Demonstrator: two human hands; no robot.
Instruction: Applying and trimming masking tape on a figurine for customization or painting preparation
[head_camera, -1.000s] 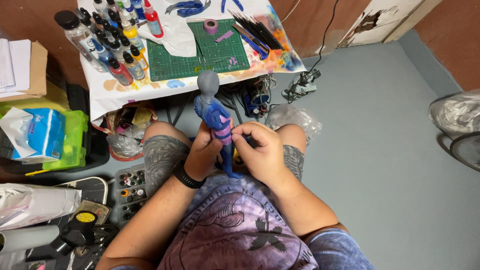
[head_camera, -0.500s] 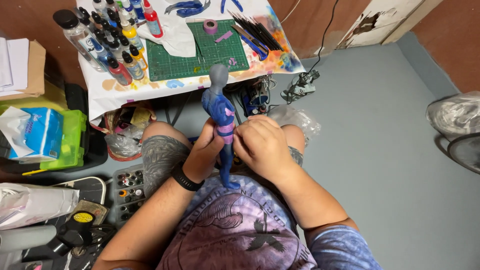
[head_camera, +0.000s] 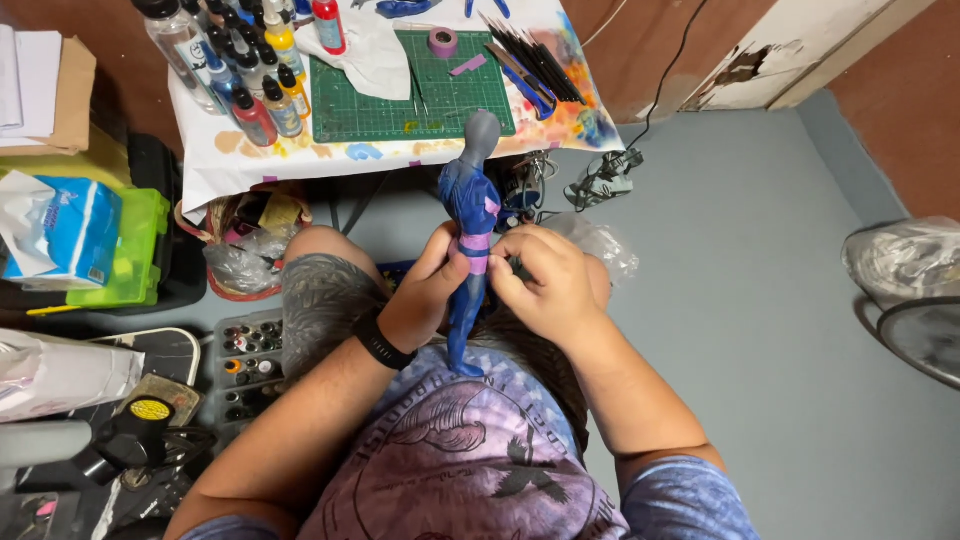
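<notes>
A blue humanoid figurine (head_camera: 470, 205) with a grey head and purple tape bands stands upright over my lap. My left hand (head_camera: 425, 295), with a black wristband, grips its waist and legs from the left. My right hand (head_camera: 545, 280) closes on the waist from the right, fingertips at the purple tape band. The figurine's feet rest near my shirt.
A small table (head_camera: 395, 150) ahead carries a green cutting mat (head_camera: 400, 100), several paint bottles (head_camera: 250, 85), brushes (head_camera: 535, 65), a tape roll (head_camera: 443, 42) and a white cloth. A tissue pack (head_camera: 60, 230) on a green box and a paint-pot tray (head_camera: 245, 365) sit left. Bagged fan (head_camera: 910, 290) right.
The figurine has shifted slightly right and higher in the view. Both hands stay on its waist, the right hand's fingers working at the tape band.
</notes>
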